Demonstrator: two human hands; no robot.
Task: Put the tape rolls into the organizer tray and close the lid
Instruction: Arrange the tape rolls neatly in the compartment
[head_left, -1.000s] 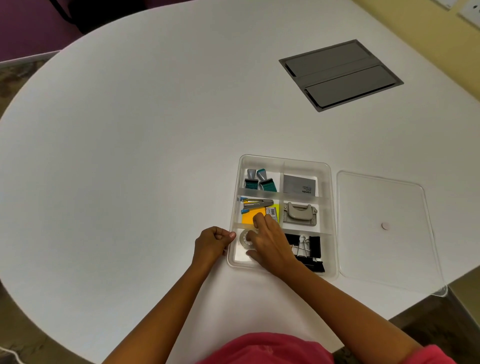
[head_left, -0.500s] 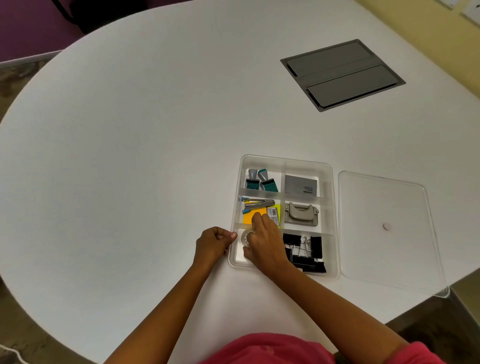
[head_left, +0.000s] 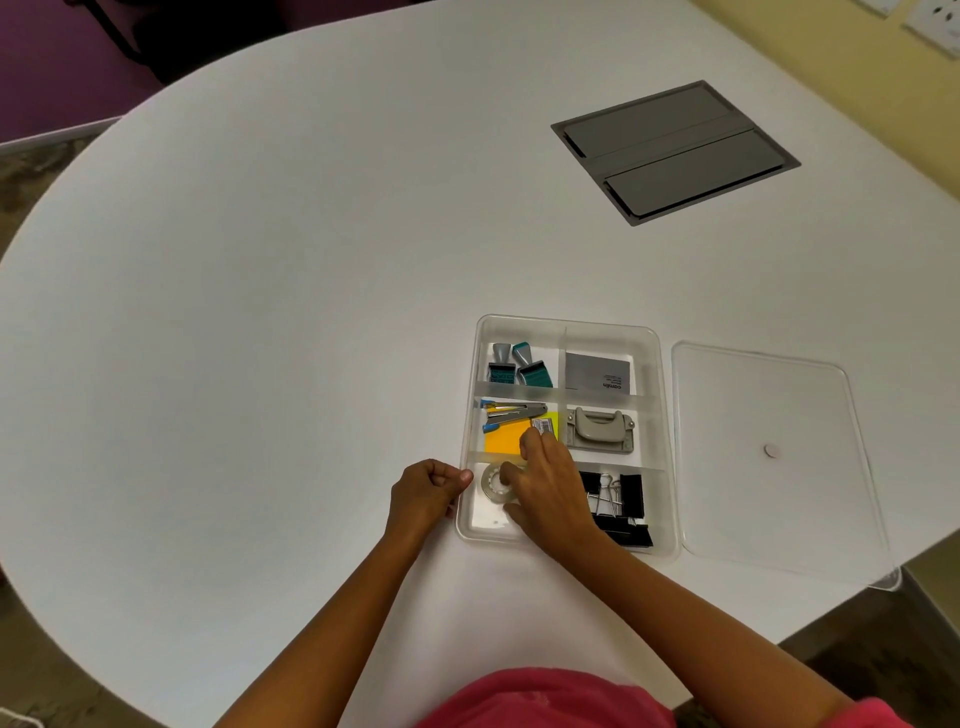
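A clear organizer tray (head_left: 660, 395) with six compartments lies on the white table. A clear tape roll (head_left: 492, 484) sits in its near-left compartment. My right hand (head_left: 545, 483) reaches into that compartment, fingers curled over the roll's right side and touching it. My left hand (head_left: 425, 492) is a closed fist against the tray's left wall, thumb on the rim. The clear lid (head_left: 769, 457) lies flat on the table to the right of the tray.
Other compartments hold stamps (head_left: 519, 366), a grey card box (head_left: 597, 371), a stapler on sticky notes (head_left: 506, 426), a hole punch (head_left: 600, 428) and binder clips (head_left: 618, 504). A grey cable hatch (head_left: 675, 150) is set into the table at the far right.
My right hand has shifted slightly right over the tape roll, uncovering more of it. My left hand and the tray stay where they were.
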